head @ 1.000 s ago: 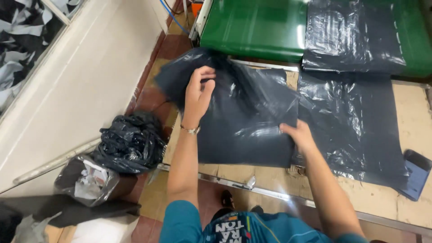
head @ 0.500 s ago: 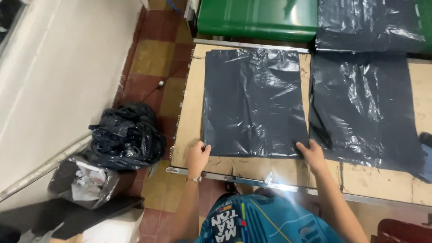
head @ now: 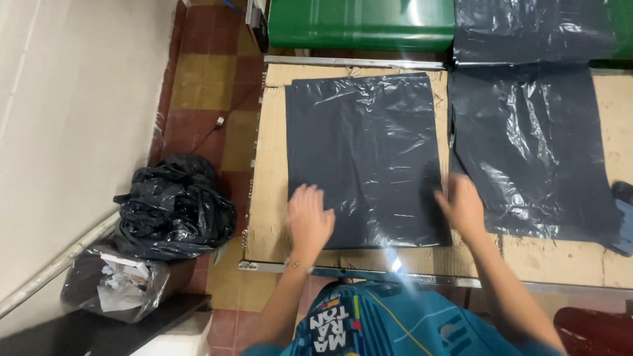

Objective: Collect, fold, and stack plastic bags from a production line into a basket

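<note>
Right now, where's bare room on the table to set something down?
Bare cardboard left of the flat black bag, plus the near strip right of the right hand. Left hand presses the bag; second bag crowds the right.

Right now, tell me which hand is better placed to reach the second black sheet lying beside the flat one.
Probably the right hand: it rests at the flat black bag's right edge, next to the second sheet. The left hand lies on the bag's lower left.

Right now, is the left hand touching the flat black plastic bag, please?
Touching: the head view shows the left hand lying flat on the black plastic bag's lower left corner.
</note>
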